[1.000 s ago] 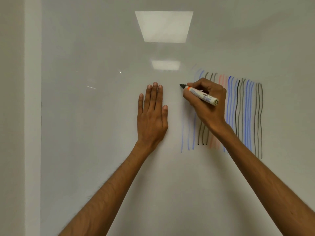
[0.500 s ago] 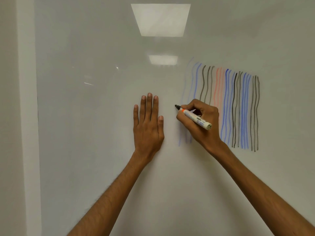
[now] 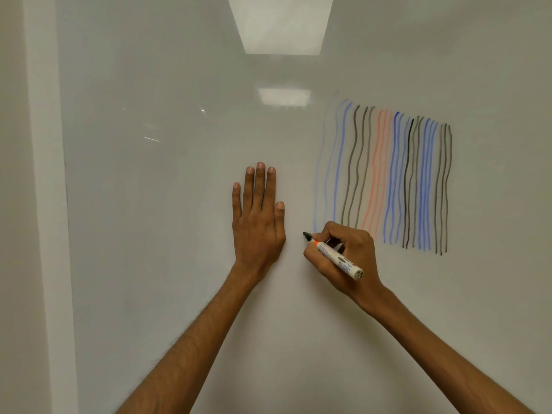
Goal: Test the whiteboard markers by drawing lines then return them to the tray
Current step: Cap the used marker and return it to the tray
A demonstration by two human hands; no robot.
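Observation:
My right hand (image 3: 346, 258) grips a white marker (image 3: 336, 258) with an orange collar and a dark tip. The tip touches the whiteboard (image 3: 179, 204) at the lower left end of the drawn lines (image 3: 385, 177). Those lines are several wavy vertical strokes in blue, grey, orange and black, running from the middle to the right of the board. My left hand (image 3: 258, 219) lies flat on the board with straight fingers, just left of the marker tip. No tray is in view.
The board's pale left frame (image 3: 44, 204) runs top to bottom. Ceiling lights (image 3: 280, 25) reflect in the glossy surface above the hands.
My right hand has drawn the marker down the board from the top of the lines to their lower end. The left hand stays flat in place. The camera view has tilted.

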